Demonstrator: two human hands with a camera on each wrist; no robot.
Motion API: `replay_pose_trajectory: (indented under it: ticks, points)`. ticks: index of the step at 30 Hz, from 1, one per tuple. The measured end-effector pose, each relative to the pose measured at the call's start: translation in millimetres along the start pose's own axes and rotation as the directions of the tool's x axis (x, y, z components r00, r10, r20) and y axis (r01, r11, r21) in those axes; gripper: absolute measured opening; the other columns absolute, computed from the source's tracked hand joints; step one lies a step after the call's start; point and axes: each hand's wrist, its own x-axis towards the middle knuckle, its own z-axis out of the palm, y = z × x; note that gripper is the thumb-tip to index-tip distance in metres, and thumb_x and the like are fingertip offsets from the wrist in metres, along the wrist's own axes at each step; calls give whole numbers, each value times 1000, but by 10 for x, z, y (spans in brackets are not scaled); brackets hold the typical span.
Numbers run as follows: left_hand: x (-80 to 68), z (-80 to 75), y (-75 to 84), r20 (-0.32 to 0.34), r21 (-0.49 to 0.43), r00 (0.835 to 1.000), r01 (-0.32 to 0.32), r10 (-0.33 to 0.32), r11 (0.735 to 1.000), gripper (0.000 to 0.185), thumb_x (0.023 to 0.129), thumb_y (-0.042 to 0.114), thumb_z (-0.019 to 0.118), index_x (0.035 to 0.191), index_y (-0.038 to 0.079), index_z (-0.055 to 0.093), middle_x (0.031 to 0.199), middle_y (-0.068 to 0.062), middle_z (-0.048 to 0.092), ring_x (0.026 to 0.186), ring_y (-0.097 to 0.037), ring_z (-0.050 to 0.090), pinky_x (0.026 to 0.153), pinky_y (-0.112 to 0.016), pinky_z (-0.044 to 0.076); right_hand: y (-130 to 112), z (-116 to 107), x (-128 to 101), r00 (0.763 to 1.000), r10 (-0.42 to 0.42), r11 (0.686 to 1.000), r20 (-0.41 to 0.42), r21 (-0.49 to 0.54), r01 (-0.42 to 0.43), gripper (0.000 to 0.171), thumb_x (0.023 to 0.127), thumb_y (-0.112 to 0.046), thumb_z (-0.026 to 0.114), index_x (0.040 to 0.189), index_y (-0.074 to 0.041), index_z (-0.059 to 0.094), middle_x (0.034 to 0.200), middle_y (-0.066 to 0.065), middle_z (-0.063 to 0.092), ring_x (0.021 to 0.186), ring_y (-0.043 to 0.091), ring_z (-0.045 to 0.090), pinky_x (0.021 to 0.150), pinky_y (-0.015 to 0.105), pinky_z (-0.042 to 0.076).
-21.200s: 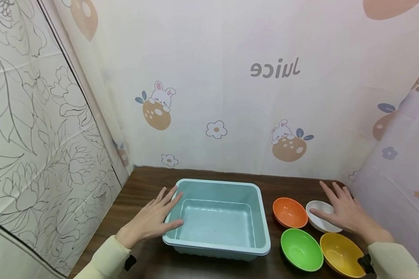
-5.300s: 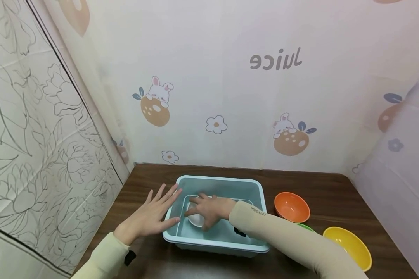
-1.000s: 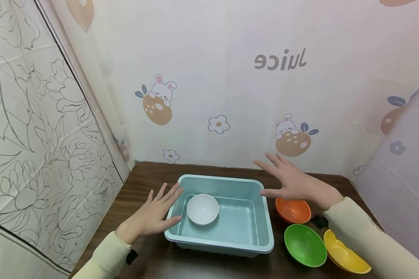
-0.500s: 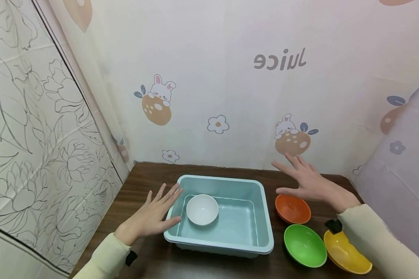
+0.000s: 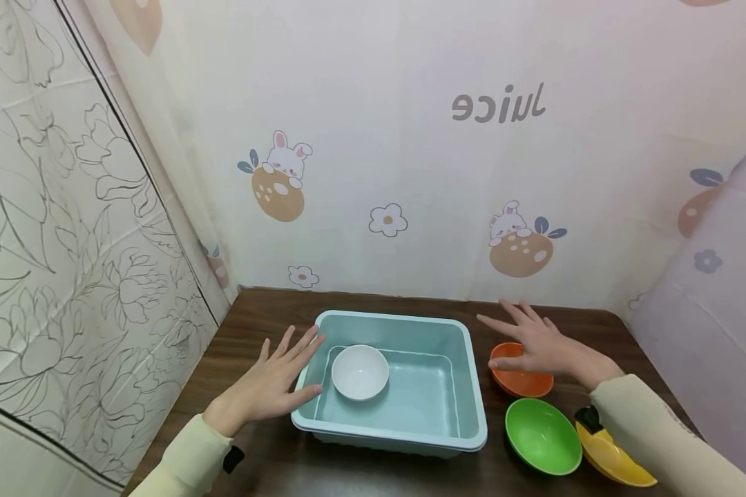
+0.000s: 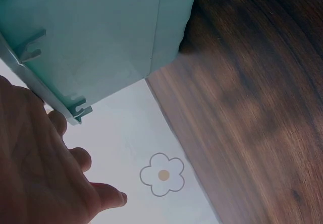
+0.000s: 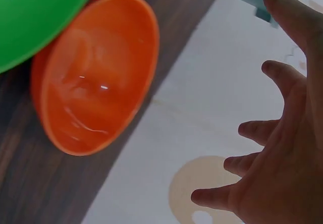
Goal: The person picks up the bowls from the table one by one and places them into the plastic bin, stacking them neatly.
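Note:
My left hand [image 5: 270, 386] rests with spread, straight fingers at the left rim of a light blue plastic basin [image 5: 419, 438]; the left wrist view shows the basin's outer wall [image 6: 106, 37] beside the fingers. Inside the basin, toward its left side, sits a white bowl [image 5: 360, 373], upright. My right hand [image 5: 543, 348] is in the air over the orange bowl [image 5: 525, 384], fingers spread and holding nothing, and it hides part of that bowl. Viewed from the right wrist, the orange bowl [image 7: 101, 77] lies apart from the fingers.
Right of the basin, a green bowl [image 5: 543, 436] stands in front of the orange one. A yellow bowl [image 5: 610, 457] sits beside it, partly covered by the right sleeve. Patterned curtains [image 5: 385, 152] enclose the dark wooden table [image 5: 273, 310] behind and at both sides.
The white bowl, earlier among the other bowls, was placed in the basin by my right hand. That hand then moved back right and has just come lower over the orange bowl. My left hand stays put.

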Motion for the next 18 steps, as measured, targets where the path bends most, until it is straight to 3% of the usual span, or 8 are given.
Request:
replay_pose_trajectory:
  ticks: [6,13,18]
  points:
    - [12,4,-8,-10,13,1000,0,0,1000,81,100,57,54,167,27,19,174,7,10,160,-40,5,112,-84,10,25,101,-16,1000,11,1000,12,1,-11,88,84,-65,74,157,-28,44,167,31,19,146,66,15,101,90,19]
    - [8,4,-8,-9,9,1000,4,-4,1000,81,100,55,55,166,33,15,174,7,10,160,-40,4,113,-83,9,94,242,2,998,41,999,47,15,-42,88,83,-63,77,158,-33,43,168,29,17,148,65,12,103,89,14]
    - [7,12,-8,-12,9,1000,3,-3,1000,80,100,55,54,167,30,17,174,7,10,160,-40,5,113,-83,9,107,355,15,997,37,999,71,-8,-36,89,81,-59,80,157,-32,44,167,29,19,148,64,13,102,89,18]
